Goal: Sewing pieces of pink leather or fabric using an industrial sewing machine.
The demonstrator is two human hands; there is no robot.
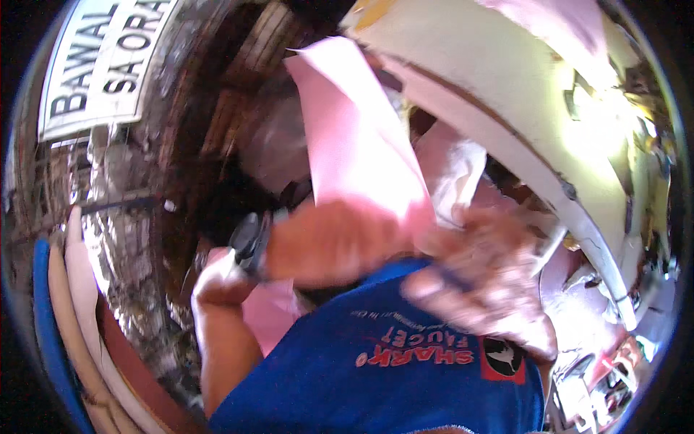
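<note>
My left hand (347, 242), blurred by motion, reaches across my front with a dark watch (249, 242) on the wrist. It closes on a smooth pink sheet (354, 130), which stands up above the hand like a broad strip; its fingertips are smeared. More pink material (269, 312) shows below the left wrist. Just to the right, my right hand (484, 267) is also blurred, its fingers apart, with nothing visible in it. It hangs before my blue shirt, close to the left fingertips.
A pale, curved-edged panel or table (499, 101) spans the upper right, brightly lit. Pink material (564, 22) lies on it. Long rolls (65, 325) in blue, tan and pink stand at the lower left. A white sign (108, 69) hangs at the upper left beside dark, cluttered shelving.
</note>
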